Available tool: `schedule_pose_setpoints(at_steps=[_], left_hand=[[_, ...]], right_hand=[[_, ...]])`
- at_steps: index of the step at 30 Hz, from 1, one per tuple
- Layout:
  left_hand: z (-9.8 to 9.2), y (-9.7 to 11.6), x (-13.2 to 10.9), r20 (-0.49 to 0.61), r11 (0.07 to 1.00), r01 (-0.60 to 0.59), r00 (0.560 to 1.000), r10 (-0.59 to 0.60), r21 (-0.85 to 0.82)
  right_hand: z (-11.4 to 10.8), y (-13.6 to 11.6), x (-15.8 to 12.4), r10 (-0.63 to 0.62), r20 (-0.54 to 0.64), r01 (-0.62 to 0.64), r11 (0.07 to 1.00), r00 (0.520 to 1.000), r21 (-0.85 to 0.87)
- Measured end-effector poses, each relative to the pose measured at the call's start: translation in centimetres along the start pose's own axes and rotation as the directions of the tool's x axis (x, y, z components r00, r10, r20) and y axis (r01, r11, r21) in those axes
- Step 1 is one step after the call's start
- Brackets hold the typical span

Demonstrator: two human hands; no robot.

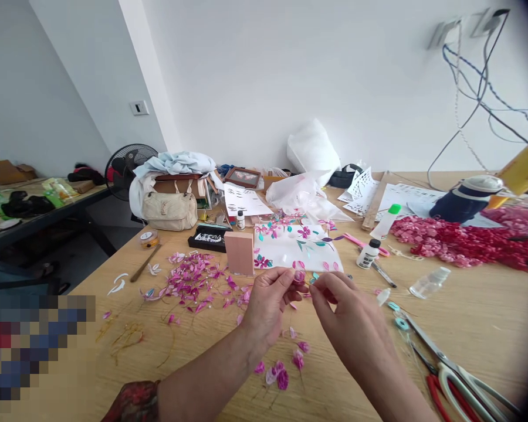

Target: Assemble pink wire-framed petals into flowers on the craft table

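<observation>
My left hand [268, 305] is held above the wooden table [488, 328], its fingers pinched on a small pink flower piece [299, 276]. My right hand [347, 313] meets it from the right, fingertips pinched close to the same piece; what it grips is too small to make out. Just behind the hands lies a white sheet with pink and teal flowers [297, 249]. A scatter of pink petals [193, 281] lies to the left, and a few pink blossoms [281, 372] lie below my hands.
Scissors [449, 366] lie at the right front. Small glue bottles [368, 254], a green-capped bottle [386, 221], a pink block [240, 253] and a heap of pink and red flowers [457, 240] sit behind. A beige bag [169, 211], a fan [127, 170] and white plastic [312, 176] stand further back.
</observation>
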State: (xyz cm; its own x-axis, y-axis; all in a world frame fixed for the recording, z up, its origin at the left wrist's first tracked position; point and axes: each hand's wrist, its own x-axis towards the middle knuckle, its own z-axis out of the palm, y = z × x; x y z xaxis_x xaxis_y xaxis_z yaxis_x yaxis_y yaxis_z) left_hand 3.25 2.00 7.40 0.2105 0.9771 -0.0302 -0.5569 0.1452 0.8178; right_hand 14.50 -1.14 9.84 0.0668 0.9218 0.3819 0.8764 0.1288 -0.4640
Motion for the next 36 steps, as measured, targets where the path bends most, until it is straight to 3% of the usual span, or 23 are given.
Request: schedule_pose_setpoints(at_steps=[4, 9, 16, 19, 24, 28, 36], left_hand=[[0.1, 0.1, 0.0, -0.001, 0.998, -0.034, 0.999, 0.034, 0.054], [0.3, 0.1, -0.1, 0.003, 0.995, -0.045, 0.999, 0.045, 0.090], [0.4, -0.2, -0.2, 0.000, 0.990, -0.044, 0.999, 0.045, 0.137], [0.2, -0.4, -0.1, 0.023, 0.991, -0.051, 0.999, 0.048, 0.127], [0.0, -0.5, 0.0, 0.015, 0.993, -0.024, 1.000, 0.022, 0.115], [0.0, -0.4, -0.1, 0.022, 0.995, -0.009, 1.000, 0.007, 0.100], [-1.0, 0.5, 0.1, 0.126, 0.976, 0.218, 0.968, -0.217, 0.006]], right_hand=[[-0.3, 0.4, 0.4, 0.092, 0.141, -0.121, 0.969, 0.986, 0.215], [0.1, 1.2, 0.7, 0.135, 0.235, -0.223, 0.889, 0.963, 0.401], [0.5, 1.7, 0.8, 0.166, 0.348, -0.371, 0.629, 0.923, 0.683], [0.6, 1.7, 0.7, 0.155, 0.352, -0.373, 0.583, 0.923, 0.722], [1.1, 1.9, 0.7, 0.170, 0.322, -0.356, 0.613, 0.931, 0.705], [1.4, 2.1, 0.7, 0.186, 0.302, -0.341, 0.702, 0.935, 0.625], [0.7, 2.6, 0.9, 0.098, 0.308, -0.236, 0.861, 0.946, 0.450]])
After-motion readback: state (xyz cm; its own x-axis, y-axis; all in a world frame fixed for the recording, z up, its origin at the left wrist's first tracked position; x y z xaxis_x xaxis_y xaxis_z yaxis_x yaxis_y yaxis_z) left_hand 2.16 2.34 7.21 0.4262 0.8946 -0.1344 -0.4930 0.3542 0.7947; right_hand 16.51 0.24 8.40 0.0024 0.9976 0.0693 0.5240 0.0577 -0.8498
